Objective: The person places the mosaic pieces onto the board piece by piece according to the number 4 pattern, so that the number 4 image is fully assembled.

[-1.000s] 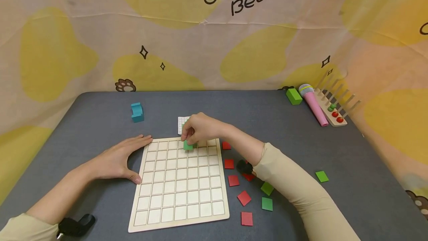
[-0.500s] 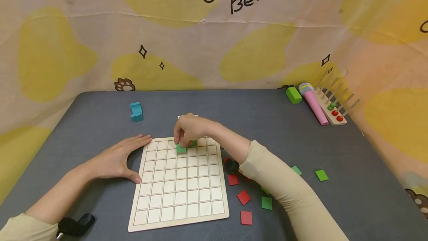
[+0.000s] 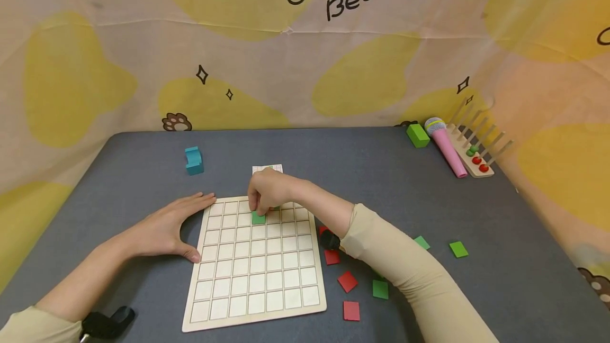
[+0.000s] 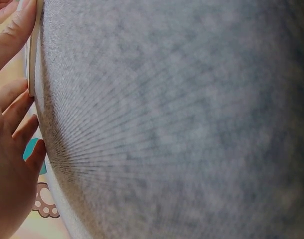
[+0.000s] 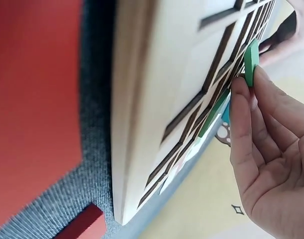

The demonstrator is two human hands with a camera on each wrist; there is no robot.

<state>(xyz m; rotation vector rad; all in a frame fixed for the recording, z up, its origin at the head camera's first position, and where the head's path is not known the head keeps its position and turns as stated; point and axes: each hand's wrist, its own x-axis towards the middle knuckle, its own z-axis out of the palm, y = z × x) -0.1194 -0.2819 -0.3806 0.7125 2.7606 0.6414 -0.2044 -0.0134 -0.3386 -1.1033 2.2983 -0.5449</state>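
A white wooden grid board (image 3: 242, 250) lies flat on the grey table. My right hand (image 3: 272, 188) is over its far rows and pinches a green square tile (image 3: 258, 218) between thumb and fingers. In the right wrist view, this green tile (image 5: 250, 62) is tilted on edge against the grid. Another green tile (image 5: 214, 114) lies on the board, mostly hidden by my hand in the head view. My left hand (image 3: 162, 229) rests at the board's left side, fingers spread, with thumb and fingertips at its edge. A small printed grid card (image 3: 267, 168) lies behind the board, partly covered.
Red tiles (image 3: 348, 281) and green tiles (image 3: 380, 289) lie loose to the board's right, some under my right forearm. A teal block (image 3: 194, 161) stands at the back left. At the back right are a green block (image 3: 418, 135), pink toy microphone (image 3: 448, 150) and pegged wooden stand (image 3: 469, 158).
My right hand has shifted left and slightly nearer with the green tile, uncovering part of another green tile behind it. My left hand has stayed at the board's edge.
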